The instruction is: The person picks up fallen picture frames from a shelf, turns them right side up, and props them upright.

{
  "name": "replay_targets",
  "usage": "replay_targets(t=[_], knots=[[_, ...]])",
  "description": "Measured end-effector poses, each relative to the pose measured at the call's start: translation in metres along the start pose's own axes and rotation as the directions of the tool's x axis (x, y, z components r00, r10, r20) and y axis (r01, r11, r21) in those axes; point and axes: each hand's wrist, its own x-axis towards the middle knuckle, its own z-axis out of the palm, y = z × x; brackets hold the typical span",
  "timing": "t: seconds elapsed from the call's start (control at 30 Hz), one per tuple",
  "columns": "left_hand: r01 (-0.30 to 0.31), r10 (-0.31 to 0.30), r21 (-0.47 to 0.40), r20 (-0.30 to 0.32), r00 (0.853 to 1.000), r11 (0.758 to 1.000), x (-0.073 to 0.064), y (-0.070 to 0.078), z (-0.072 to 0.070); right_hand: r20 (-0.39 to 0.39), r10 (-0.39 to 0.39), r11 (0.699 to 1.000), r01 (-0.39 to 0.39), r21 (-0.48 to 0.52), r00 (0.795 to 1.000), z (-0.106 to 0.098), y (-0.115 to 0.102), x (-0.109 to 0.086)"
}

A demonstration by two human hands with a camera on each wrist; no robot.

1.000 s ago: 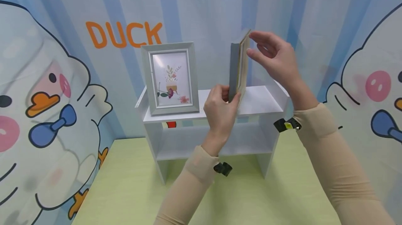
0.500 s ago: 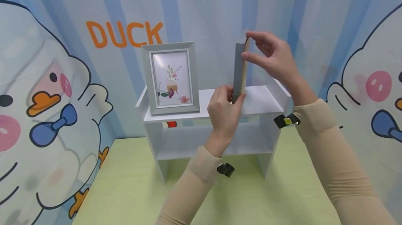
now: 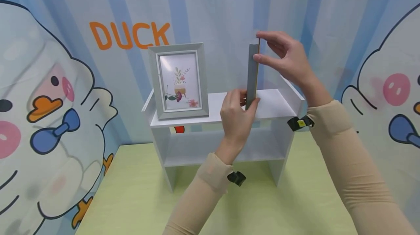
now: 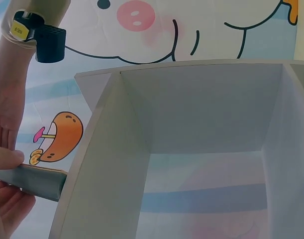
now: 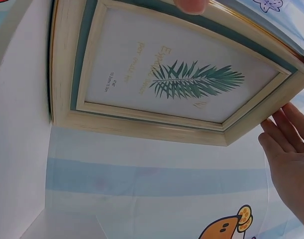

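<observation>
A picture frame with a green leaf print [image 5: 196,79] stands edge-on near the right part of the shelf's top board, its face turned right. Head view shows only its narrow grey edge [image 3: 252,74]. My left hand [image 3: 237,122] grips the lower front edge, thumb on one side, fingers on the other. My right hand [image 3: 288,58] holds the upper corner, thumb at the front edge and index finger at the top. In the left wrist view, the frame's lower end meets the shelf's board edge; whether it bears weight there I cannot tell.
Another grey picture frame [image 3: 152,81] with a flower print stands on the left of the white shelf's [image 3: 269,105] top board. Raised side panels bound that board. The shelf stands on a pale green table [image 3: 131,191] before a striped cartoon curtain [image 3: 223,16].
The held frame has turned from showing some of its cream face to edge-on, shifting slightly right. My left hand has moved slightly right with it; the right fingers have closed onto its upper corner.
</observation>
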Motion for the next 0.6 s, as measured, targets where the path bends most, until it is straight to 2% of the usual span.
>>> replay_targets(t=[0.4,0.6], knots=[[-0.035,0.039,-0.065,0.063,0.997,0.997,-0.0031,0.0051,-0.0009,0.044,-0.061,0.997,0.059,0.043,0.997,-0.0045,0.0050,0.0007],[-0.040,0.047,-0.084,0.079,0.996,0.996,-0.0033,0.0034,-0.0014,0.032,-0.063,0.997,0.061,0.036,0.998,-0.0058,0.0097,0.0014]])
